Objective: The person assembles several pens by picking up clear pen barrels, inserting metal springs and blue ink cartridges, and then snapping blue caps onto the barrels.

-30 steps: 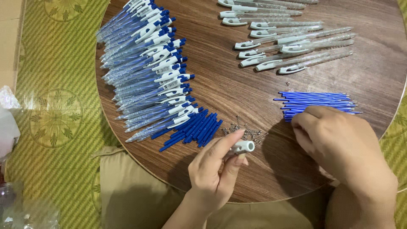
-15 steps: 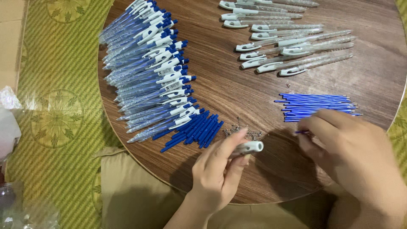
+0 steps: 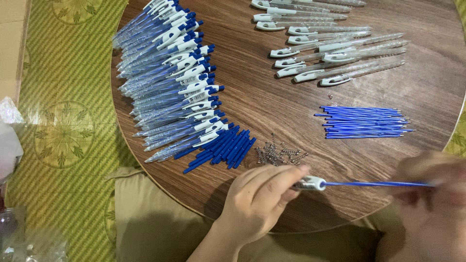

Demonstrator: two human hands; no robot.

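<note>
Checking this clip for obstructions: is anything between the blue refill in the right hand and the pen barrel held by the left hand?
Nothing visible. The blue refill runs straight from the blurred right hand to the pen barrel pinched in the left hand, over bare table. The small springs and the refill pile lie farther up, off that line.

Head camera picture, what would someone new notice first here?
First, the fanned row of finished blue and white pens down the left side of the round wooden table. Near its front edge, the left hand pinches a pen barrel while the blurred right hand holds a blue refill at its end. Small springs lie just behind.
</note>
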